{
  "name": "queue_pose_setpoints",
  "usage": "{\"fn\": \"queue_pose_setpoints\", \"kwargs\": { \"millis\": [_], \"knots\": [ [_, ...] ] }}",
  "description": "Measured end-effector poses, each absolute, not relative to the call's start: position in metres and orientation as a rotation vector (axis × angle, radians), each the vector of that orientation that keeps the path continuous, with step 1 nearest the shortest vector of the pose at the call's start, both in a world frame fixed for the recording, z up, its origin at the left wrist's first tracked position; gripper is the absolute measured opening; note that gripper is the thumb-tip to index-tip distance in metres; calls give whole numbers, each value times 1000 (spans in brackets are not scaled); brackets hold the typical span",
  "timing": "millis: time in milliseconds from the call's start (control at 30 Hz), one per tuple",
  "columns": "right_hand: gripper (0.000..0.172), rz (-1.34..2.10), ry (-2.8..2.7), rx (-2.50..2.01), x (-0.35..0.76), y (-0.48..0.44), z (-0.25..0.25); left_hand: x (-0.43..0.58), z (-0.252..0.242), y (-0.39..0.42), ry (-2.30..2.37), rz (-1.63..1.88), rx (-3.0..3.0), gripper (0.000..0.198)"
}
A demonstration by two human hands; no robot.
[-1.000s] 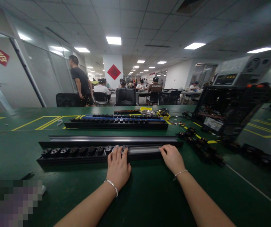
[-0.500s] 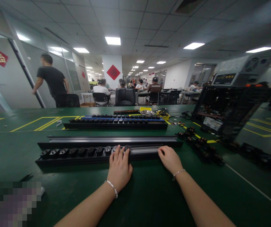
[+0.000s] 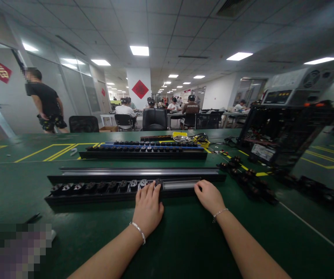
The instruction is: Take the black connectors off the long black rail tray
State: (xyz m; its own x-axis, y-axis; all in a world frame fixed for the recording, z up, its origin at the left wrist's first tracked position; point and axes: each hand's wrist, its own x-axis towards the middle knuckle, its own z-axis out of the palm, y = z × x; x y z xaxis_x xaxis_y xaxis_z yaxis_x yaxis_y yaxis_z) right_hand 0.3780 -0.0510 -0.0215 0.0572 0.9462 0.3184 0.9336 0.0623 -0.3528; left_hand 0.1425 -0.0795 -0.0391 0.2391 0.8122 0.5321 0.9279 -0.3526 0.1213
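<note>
A long black channel (image 3: 97,197) lies crosswise in front of me, with a row of black socket-like modules (image 3: 101,186) filling its left and middle part. My left hand (image 3: 148,207) rests over the last modules of the row, fingers stretched out and partly hiding them. To the right of that hand, the channel shows a bare grey strip inside (image 3: 181,185). My right hand (image 3: 210,198) is closed at the channel's right end, thumb and fingers pinched on it; the fingertips are partly hidden. Just behind lies a second long black channel (image 3: 137,172) with a shiny inside.
Farther back stands another filled black channel (image 3: 143,155). Loose black modules (image 3: 252,182) lie to the right, near an open computer case (image 3: 283,135). A yellow tray with cables (image 3: 200,139) is at the back. A person (image 3: 43,99) walks at the left; others sit beyond.
The left hand's fingers and the last module beneath them have shifted very slightly right. The right hand stays at the channel's end. The walking person has moved left.
</note>
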Motion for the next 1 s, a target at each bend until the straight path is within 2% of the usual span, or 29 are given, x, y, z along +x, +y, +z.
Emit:
{"fn": "queue_pose_setpoints", "kwargs": {
  "millis": [533, 1000],
  "knots": [
    [30, -19, -1848, -1866, 377, -54, -19, 144, -40, -80, -1609, -833, -2334, 51],
    [24, -15, -1905, -1704, 364, -55, -22, 145, -38, -80, -1619, -852, -2331, 49]
  ]
}}
